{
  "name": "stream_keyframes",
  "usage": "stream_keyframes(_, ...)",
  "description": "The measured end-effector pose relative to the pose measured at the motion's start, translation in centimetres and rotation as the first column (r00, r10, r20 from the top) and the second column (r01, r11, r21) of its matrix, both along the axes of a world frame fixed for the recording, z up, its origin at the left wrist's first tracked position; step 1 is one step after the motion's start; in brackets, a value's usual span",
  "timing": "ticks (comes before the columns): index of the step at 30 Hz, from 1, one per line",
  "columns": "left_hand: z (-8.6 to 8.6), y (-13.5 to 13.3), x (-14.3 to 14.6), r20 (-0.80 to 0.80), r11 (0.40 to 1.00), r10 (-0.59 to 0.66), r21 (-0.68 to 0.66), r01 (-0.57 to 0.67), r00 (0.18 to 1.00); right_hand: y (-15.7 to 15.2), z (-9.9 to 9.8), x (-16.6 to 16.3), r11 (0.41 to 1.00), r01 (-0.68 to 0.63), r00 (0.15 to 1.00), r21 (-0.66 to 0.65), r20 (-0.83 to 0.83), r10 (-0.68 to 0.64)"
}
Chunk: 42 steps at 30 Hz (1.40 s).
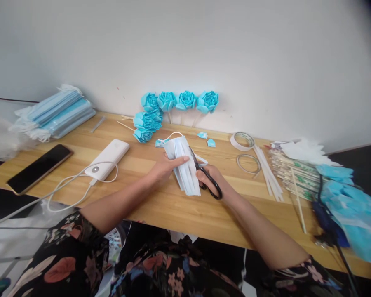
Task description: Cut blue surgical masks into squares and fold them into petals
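Mask [184, 175]: over mid-table [160, 206], pinched in left hand [163, 168], thumb across pleats.
Scissors [196, 163]: right hand [218, 176] curled round handles, blades at mask's right edge.
Room: wood shows left to power bank [113, 150], far right to tape roll [237, 145].

Phone [39, 169], screen dark, lies face-up at left on the wooden table [160, 208]. White power bank [111, 153] sits right of it, white cable [93, 182] plugged in. Clear plastic [3, 140] bunched at far left. Pale wall [185, 49] behind.
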<state>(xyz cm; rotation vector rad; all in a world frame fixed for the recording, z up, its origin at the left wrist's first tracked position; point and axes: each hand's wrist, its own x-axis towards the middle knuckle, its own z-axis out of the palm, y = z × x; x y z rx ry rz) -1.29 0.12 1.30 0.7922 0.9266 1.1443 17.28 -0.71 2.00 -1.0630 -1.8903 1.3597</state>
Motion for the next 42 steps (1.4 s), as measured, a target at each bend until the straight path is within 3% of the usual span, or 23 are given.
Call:
stream_keyframes(18, -1.1, -0.6, 0.7, -0.033, 0.998, 0.037, 0.058, -0.035, 0.999, -0.5, 0.3, -0.1, 0.997, 0.073, 0.997, -0.024, 0.019, -0.072)
stream_keyframes(27, -0.2, -0.2, 0.1, 0.023, 0.989, 0.108, 0.101, -0.11, 0.994, -0.6, 0.4, -0.2, 0.994, 0.105, 0.992, -0.045, 0.072, -0.101)
stream_keyframes(36, 0.2, -0.3, 0.1, 0.053, 0.994, 0.05, 0.09, -0.055, 0.997, -0.6, 1.6, -0.6, 0.997, 0.075, 0.997, 0.021, -0.018, -0.074)
stream_keyframes(42, 0.1, -0.2, 0.0, 0.05, 0.993, 0.06, 0.096, -0.065, 0.997, -0.4, 1.2, -0.4, 0.996, 0.085, 0.996, 0.01, 0.03, -0.085)
